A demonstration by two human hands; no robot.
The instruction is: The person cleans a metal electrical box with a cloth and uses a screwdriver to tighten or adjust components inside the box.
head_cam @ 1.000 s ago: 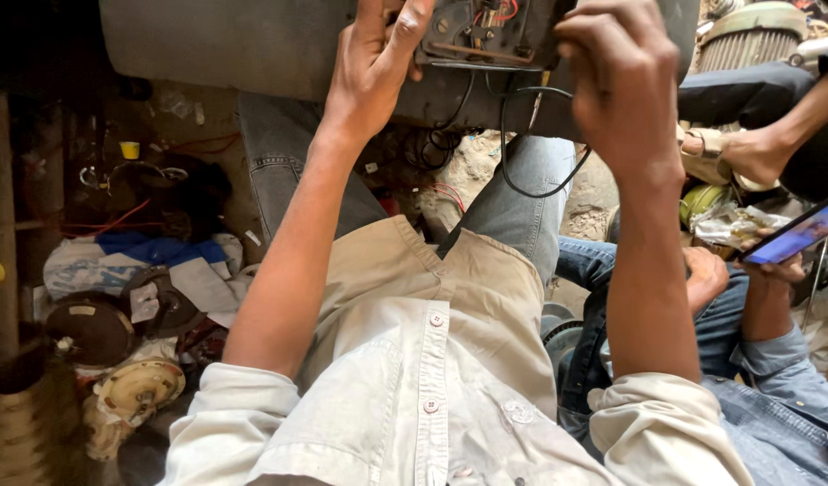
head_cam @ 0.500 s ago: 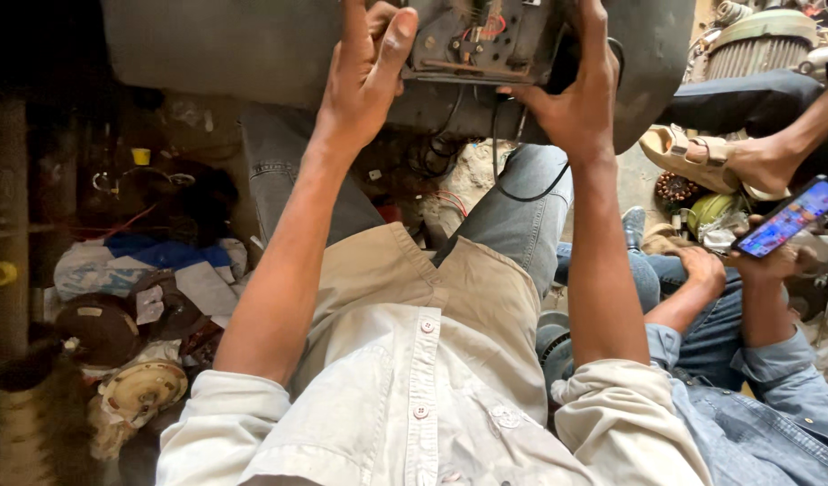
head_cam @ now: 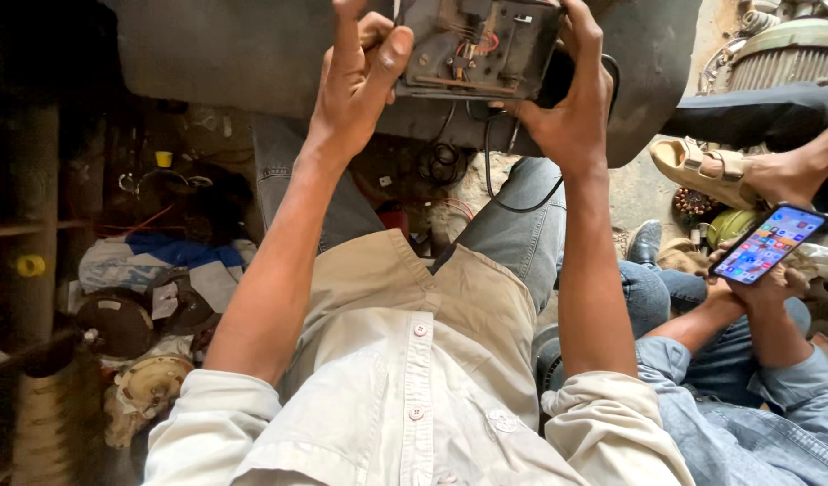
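Fingers (head_cam: 391, 54) of left hand (head_cam: 355, 85) clamped terminal box (head_cam: 478, 47) (wires showing), right hand (head_cam: 571, 108) gripped its far side, black cable (head_cam: 513, 193) hung below it, grey motor housing (head_cam: 225, 54) sat behind it.

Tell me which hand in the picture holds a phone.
The hand of the neighbour in denim, at the right edge, holds the lit phone; the person's own left hand and right hand grip the grey machine's wiring box.

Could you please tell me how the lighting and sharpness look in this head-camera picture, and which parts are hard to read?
Head view: daylight falls on the right, where the phone screen glows; the left side, with the shelf, sinks into deep shadow. The left hand and right hand on the rusty control box are sharp; wide-angle lens stretches the forearms; the frame's top edge crops the grey housing.
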